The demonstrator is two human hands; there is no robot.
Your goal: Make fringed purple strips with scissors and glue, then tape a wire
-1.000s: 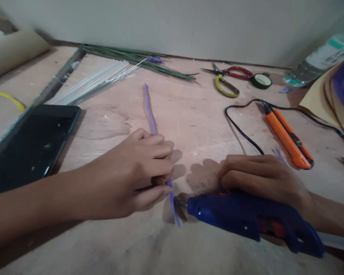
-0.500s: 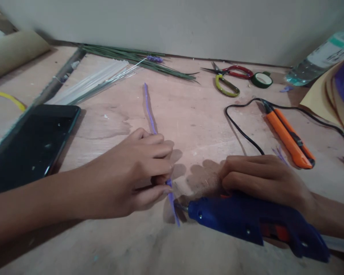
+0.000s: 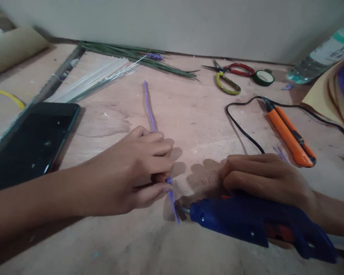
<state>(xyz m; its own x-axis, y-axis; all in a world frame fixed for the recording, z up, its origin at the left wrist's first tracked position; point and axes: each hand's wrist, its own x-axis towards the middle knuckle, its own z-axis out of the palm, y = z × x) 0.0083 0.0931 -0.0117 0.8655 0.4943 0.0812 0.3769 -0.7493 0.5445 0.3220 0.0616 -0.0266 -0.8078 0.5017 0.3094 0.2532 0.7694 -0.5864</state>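
My left hand [image 3: 149, 168] pinches a thin purple strip [image 3: 149, 107], perhaps twisted paper, against the wooden table. One end of the strip stretches away from me; the near end sticks out below my thumb. In my right hand [image 3: 266, 175] is a blue glue gun [image 3: 232, 221], lying on its side with its metal nozzle pointing left. The nozzle tip is close beside the strip's near end; whether they touch I cannot tell. My right fingers are wrapped round the handle, mostly hidden behind the gun's body.
An orange box cutter [image 3: 291, 135] and a black cord lie at right. Farther back are scissors [image 3: 229, 74], green tape [image 3: 263, 77], a water bottle [image 3: 318, 57], green stems [image 3: 111, 53] and clear sticks [image 3: 94, 80]. A phone [image 3: 31, 141] lies at left.
The glue gun has shifted very slightly to the right relative to the strip. My left hand keeps its hold on the purple strip, nearly still.
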